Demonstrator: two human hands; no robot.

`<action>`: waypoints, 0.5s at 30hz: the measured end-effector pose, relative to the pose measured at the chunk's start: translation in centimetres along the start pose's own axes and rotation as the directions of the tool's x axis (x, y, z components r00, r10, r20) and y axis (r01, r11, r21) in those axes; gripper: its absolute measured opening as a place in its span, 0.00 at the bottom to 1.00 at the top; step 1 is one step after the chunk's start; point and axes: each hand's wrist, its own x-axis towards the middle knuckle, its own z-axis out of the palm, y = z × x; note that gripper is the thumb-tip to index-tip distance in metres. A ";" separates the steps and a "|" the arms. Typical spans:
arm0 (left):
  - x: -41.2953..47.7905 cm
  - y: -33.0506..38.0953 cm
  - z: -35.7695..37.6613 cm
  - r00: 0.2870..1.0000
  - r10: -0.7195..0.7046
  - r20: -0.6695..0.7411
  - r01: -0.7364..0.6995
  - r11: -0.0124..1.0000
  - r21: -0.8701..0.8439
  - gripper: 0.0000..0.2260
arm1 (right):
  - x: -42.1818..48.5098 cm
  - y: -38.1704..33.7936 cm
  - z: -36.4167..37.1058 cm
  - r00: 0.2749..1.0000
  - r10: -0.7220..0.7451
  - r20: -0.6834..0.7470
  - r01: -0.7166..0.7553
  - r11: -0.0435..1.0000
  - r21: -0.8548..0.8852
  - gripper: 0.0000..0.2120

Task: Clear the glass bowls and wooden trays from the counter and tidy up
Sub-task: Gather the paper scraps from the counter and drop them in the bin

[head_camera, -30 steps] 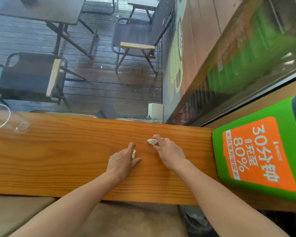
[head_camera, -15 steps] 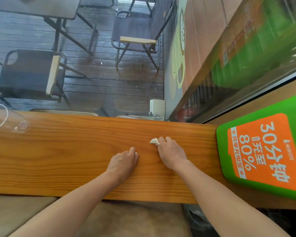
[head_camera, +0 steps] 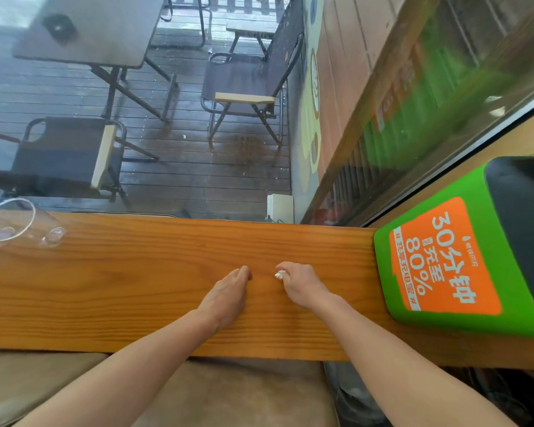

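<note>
Both hands rest on the long orange-brown wooden counter, near its middle, with bare forearms reaching in from the near edge. The left hand lies palm down with its fingers pressed together and curled slightly under, their tips touching the wood; whether anything is tucked beneath them cannot be told. The right hand sits just to the right of it, a narrow strip of bare wood between the two, and its fingers are drawn together in a pinch on a small crumpled scrap of white paper that pokes out at the fingertips on the hand's left side, touching or just above the counter.

As for the task's things, a clear glass bowl stands well apart from both hands at the far left end of the counter, close to the far edge, partly cut off by the frame. A second smaller clear glass piece sits just to its right, touching or nearly so; its shape is hard to make out. No hand is near either one.

At the right end of the counter stands a green box with an orange printed panel and a black top, near the right hand but not touching it. Beyond the far edge, through a window, a dark folding chair with a pale wooden armrest and a dark square table stand on wet decking
</note>
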 end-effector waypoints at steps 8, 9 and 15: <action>-1.2 2.3 -0.6 0.987 0.149 -0.057 -0.150 0.989 -0.002 0.10 | -1.6 -1.1 -0.7 1.000 -0.006 -0.022 0.010 0.982 0.191 0.16; -1.3 2.4 -0.6 0.984 0.164 -0.064 -0.164 0.986 0.006 0.10 | -1.8 -1.2 -0.7 1.000 0.012 -0.024 -0.007 0.973 0.230 0.16; -2.1 3.4 -1.1 0.967 0.214 -0.138 -0.208 0.976 0.061 0.13 | -3.0 -2.0 -1.3 0.992 0.080 0.093 -0.117 0.843 0.525 0.14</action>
